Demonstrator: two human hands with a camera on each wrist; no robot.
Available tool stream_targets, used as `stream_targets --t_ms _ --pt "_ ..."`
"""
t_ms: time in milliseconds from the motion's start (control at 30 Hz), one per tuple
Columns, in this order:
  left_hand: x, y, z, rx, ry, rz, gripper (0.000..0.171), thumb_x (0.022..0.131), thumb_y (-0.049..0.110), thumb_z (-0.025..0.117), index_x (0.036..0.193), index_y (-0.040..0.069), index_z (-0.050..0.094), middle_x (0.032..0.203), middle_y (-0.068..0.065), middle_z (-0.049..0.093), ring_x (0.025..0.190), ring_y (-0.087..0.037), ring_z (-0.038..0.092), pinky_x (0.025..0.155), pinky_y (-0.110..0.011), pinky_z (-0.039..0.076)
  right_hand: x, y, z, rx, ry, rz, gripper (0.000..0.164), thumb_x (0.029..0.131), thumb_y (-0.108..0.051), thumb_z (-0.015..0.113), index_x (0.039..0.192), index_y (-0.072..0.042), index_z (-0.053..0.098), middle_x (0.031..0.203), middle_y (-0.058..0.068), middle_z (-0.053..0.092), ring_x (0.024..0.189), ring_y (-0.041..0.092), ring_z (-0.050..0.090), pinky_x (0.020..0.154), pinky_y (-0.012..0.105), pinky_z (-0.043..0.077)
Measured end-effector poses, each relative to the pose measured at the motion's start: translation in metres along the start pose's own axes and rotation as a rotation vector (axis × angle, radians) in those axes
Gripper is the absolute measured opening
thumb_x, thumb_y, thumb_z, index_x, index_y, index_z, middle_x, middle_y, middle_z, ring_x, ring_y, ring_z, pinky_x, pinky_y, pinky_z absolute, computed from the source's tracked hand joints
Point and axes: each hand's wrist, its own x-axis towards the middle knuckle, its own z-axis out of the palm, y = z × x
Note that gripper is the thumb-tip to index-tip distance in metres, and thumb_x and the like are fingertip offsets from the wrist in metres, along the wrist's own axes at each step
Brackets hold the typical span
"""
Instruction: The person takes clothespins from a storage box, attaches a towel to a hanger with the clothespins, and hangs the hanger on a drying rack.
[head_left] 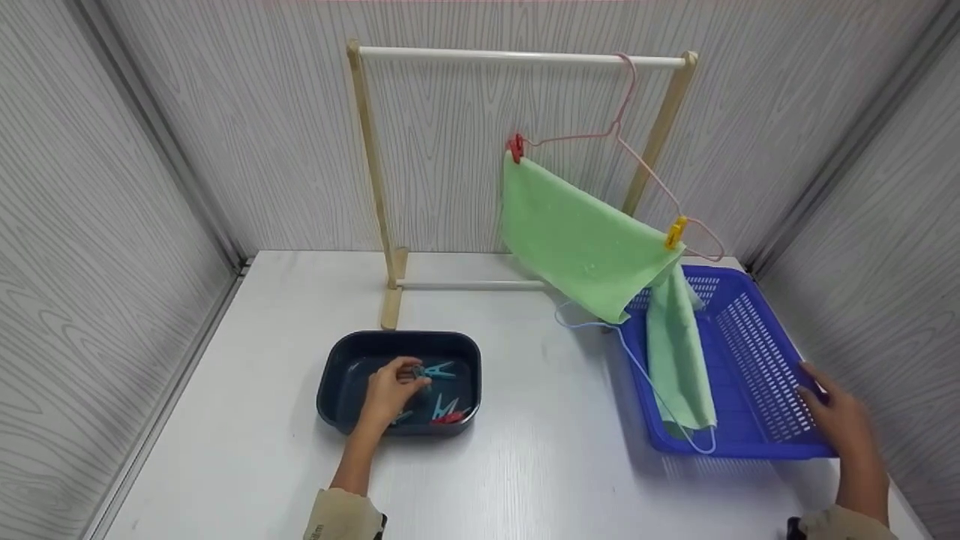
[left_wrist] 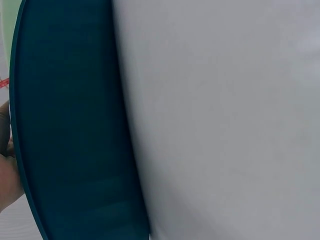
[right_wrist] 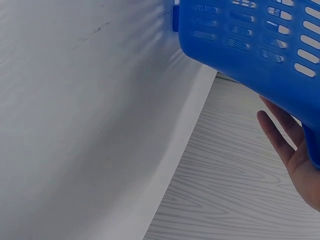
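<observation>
In the head view my left hand (head_left: 390, 390) reaches into a dark teal basin (head_left: 330, 382) and pinches a teal clothespin (head_left: 439, 370) between thumb and fingers. Other teal clothespins (head_left: 442, 406) and red clothespins (head_left: 450, 417) lie at the basin's bottom. In the left wrist view the basin's wall hides most of that hand. My right hand (head_left: 844, 416) holds the right rim of a blue plastic basket (head_left: 757, 360). The right wrist view shows its fingers (right_wrist: 275, 132) along the outside of the basket. Inside the basket lies a folded green cloth (head_left: 679, 352) with a light blue hanger (head_left: 652, 375).
Behind stands a wooden rack with a white rod (head_left: 487, 55). A pink hanger (head_left: 616, 124) hangs there, holding a green cloth (head_left: 577, 232) by a red clothespin (head_left: 516, 148) and a yellow clothespin (head_left: 675, 233). Grey wood-patterned panels (head_left: 112, 187) enclose the white table (head_left: 525, 420).
</observation>
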Motion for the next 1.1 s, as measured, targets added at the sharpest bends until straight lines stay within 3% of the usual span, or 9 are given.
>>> stream_targets --t_ms 167,233,433,533,733,867,1100 --pt "-0.002 0.0 0.0 -0.001 -0.007 -0.015 0.034 0.078 0.007 0.073 0.106 -0.007 0.061 0.099 -0.019 0.063 0.092 -0.029 0.062 0.077 -0.033 0.05 -0.002 -0.003 0.003 -0.003 0.04 0.013 0.047 0.097 -0.026 0.047 0.135 0.0 0.041 0.119 0.041 0.042 0.101 0.054 0.045 0.078 0.065 0.034" --pt "-0.003 0.0 -0.001 -0.007 -0.007 -0.024 0.033 0.078 0.007 0.073 0.106 -0.006 0.061 0.099 -0.019 0.063 0.092 -0.029 0.062 0.077 -0.033 0.05 -0.002 -0.004 0.004 -0.021 0.111 -0.012 0.04 0.096 -0.02 0.048 0.13 0.002 0.048 0.115 0.039 0.047 0.098 0.053 0.048 0.076 0.063 0.036" --pt "-0.002 0.0 -0.005 0.006 -0.008 -0.038 0.032 0.079 0.007 0.072 0.107 -0.004 0.062 0.1 -0.016 0.063 0.092 -0.028 0.061 0.078 -0.034 0.05 -0.003 -0.009 0.008 -0.056 0.442 -0.137 0.02 0.087 -0.004 0.056 0.105 0.002 0.065 0.101 0.029 0.059 0.089 0.049 0.053 0.069 0.058 0.037" --pt "-0.002 0.001 -0.007 0.009 -0.008 -0.044 0.032 0.079 0.006 0.071 0.108 -0.004 0.062 0.1 -0.014 0.063 0.093 -0.027 0.061 0.079 -0.034 0.049 -0.005 -0.019 0.012 -0.042 0.515 -0.211 0.016 0.084 0.0 0.059 0.098 0.004 0.067 0.095 0.027 0.062 0.087 0.048 0.054 0.07 0.056 0.038" --pt "-0.001 0.001 -0.008 0.009 -0.001 -0.045 0.031 0.08 0.006 0.071 0.108 -0.003 0.062 0.1 -0.013 0.063 0.093 -0.026 0.061 0.079 -0.033 0.049 -0.009 -0.055 0.017 0.006 0.435 -0.282 0.015 0.084 0.003 0.061 0.098 0.004 0.066 0.094 0.026 0.062 0.089 0.044 0.054 0.078 0.054 0.038" --pt "-0.002 0.001 -0.009 0.013 -0.002 -0.037 0.032 0.079 0.007 0.072 0.108 -0.003 0.062 0.099 -0.013 0.063 0.092 -0.026 0.061 0.078 -0.033 0.05 -0.018 -0.079 0.024 0.024 0.343 -0.346 0.015 0.084 0.003 0.062 0.098 0.003 0.067 0.095 0.024 0.063 0.091 0.042 0.054 0.078 0.054 0.038" --pt "-0.002 0.002 -0.01 0.021 -0.004 -0.004 0.031 0.079 0.005 0.071 0.107 -0.003 0.062 0.099 -0.014 0.063 0.093 -0.027 0.061 0.077 -0.033 0.05 -0.031 -0.108 0.043 0.027 0.259 -0.465 0.015 0.078 0.006 0.067 0.093 0.001 0.069 0.089 0.017 0.065 0.087 0.036 0.056 0.078 0.048 0.04"
